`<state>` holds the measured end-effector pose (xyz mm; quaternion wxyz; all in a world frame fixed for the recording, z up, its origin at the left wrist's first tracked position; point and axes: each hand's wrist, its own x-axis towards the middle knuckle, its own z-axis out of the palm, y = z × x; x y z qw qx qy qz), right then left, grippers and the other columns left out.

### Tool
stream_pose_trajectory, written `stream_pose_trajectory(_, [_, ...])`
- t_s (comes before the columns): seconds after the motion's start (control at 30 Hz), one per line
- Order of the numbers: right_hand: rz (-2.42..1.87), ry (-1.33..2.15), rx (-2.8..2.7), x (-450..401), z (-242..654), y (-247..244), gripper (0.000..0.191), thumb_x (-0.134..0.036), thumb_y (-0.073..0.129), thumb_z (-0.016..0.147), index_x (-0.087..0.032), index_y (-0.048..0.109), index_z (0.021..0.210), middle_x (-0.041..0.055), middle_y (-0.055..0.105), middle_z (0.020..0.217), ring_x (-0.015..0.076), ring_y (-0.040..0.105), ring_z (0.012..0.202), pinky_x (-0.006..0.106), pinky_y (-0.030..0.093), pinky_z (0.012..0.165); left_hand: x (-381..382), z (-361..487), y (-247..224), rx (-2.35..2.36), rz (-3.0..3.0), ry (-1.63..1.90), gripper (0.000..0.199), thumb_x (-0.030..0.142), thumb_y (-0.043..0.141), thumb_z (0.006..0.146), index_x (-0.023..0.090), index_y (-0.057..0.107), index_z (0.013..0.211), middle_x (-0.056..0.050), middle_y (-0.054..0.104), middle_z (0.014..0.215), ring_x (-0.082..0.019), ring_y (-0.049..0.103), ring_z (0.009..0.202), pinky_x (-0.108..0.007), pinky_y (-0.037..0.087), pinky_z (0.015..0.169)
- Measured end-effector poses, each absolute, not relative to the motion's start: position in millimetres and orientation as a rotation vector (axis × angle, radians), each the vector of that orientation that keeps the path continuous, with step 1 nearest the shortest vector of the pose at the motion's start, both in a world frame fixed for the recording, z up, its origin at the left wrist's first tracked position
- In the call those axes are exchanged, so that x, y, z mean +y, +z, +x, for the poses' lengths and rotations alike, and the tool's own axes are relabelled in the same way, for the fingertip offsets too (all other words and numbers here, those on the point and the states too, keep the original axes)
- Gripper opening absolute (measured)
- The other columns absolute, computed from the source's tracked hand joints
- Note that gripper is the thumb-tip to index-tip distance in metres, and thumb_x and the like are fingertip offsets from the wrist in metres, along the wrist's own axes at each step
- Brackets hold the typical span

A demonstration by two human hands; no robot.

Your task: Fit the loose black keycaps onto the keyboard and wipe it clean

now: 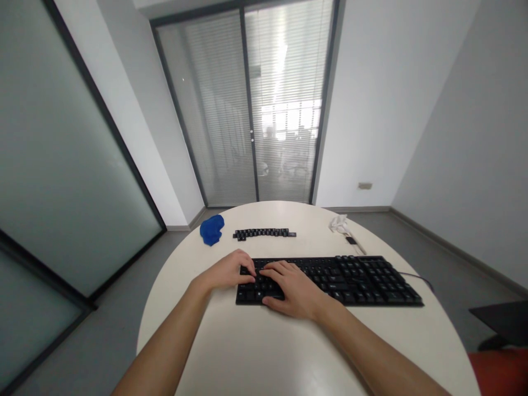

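Observation:
A black computer keyboard [373, 280] lies on the table in front of me, its cable running off to the right. My left hand [231, 269] is at the keyboard's left end, with thumb and curled fingers touching keys and a gap between them. Beside it, my right hand [293, 291] rests over the left part of the keyboard, fingers stretched out and thumb apart near the front edge. The fingertips of both hands are close together; nothing can be made out between them. Behind the keyboard, loose black keycaps [266, 232] lie in a row.
On the round white table [243, 352], a blue cloth [212, 230] lies at the back left. A crumpled white tissue [339, 223] and a thin light-handled brush-like tool [355, 242] lie at the back right. A red and black chair [501, 368] stands at the right.

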<state>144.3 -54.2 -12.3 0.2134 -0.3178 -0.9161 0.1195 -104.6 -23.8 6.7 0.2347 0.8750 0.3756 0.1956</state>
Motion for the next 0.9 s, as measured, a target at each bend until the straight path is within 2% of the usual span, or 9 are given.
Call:
stream_pose_trajectory(0.17, [-0.879, 0.335, -2.547, -55, 145, -12, 0.055, -0.047, 0.067, 0.085, -0.023, 0.057, 0.133, 0.0090, 0.059, 0.134, 0.0281, 0.051, 0.121, 0.044, 0.040, 0.105, -29, -100, 11, 1.105, 2.451, 0.483, 0.011, 0.025, 0.071, 0.082, 0.024, 0.078, 0.090, -0.002, 0.074, 0.090, -0.022, 0.062, 0.097, -0.030, 0.044, 0.089])
stream_pose_trajectory(0.43, [-0.879, 0.331, -2.549, -53, 144, -14, 0.055, -0.046, 0.067, 0.085, -0.022, 0.057, 0.133, 0.0090, 0.059, 0.133, 0.0277, 0.050, 0.122, 0.044, 0.039, 0.105, -32, -99, 14, 1.137, 2.491, 0.377, 0.017, 0.024, 0.065, 0.084, 0.024, 0.080, 0.092, -0.003, 0.076, 0.095, -0.022, 0.064, 0.093, -0.029, 0.045, 0.088])
stream_pose_trajectory(0.63, [-0.878, 0.339, -2.543, -54, 144, -13, 0.054, -0.046, 0.068, 0.085, -0.023, 0.058, 0.133, 0.0090, 0.059, 0.133, 0.0284, 0.051, 0.122, 0.044, 0.040, 0.104, -40, -90, 21, 1.324, 2.472, 0.308, 0.023, 0.022, 0.065, 0.077, 0.027, 0.080, 0.093, -0.002, 0.077, 0.089, -0.022, 0.067, 0.082, -0.028, 0.046, 0.076])
stream_pose_trajectory(0.9, [-0.869, 0.333, -2.547, -54, 144, -11, 0.053, -0.045, 0.068, 0.085, -0.023, 0.058, 0.132, 0.0092, 0.059, 0.132, 0.0285, 0.051, 0.121, 0.045, 0.040, 0.104, -46, -84, 26, 1.358, 2.557, 0.316, 0.023, 0.021, 0.062, 0.076, 0.028, 0.080, 0.088, -0.003, 0.077, 0.087, -0.025, 0.066, 0.086, -0.029, 0.045, 0.074])
